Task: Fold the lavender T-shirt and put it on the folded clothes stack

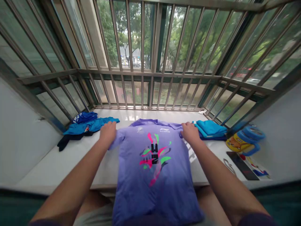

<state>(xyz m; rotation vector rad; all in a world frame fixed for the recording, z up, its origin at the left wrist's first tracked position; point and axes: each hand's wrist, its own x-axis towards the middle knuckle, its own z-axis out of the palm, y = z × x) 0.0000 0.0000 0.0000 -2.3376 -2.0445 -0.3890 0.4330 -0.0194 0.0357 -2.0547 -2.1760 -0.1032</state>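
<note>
At the far left of the white sill lies a loose heap of blue clothes with a dark piece trailing from under it, and just to its right the left hand is closed over the shoulder of the purple T-shirt, fingers curled under so the grip itself is hidden. The shirt lies face up across the middle of the sill, its printed front showing, its lower part hanging over the near edge and cut off by the bottom of the frame. The right hand grips the other shoulder, knuckles up, beside a folded stack of blue garments; further right a yellow bag with blue rings is blurred, and the flat dark item near it is hard to make out.
</note>
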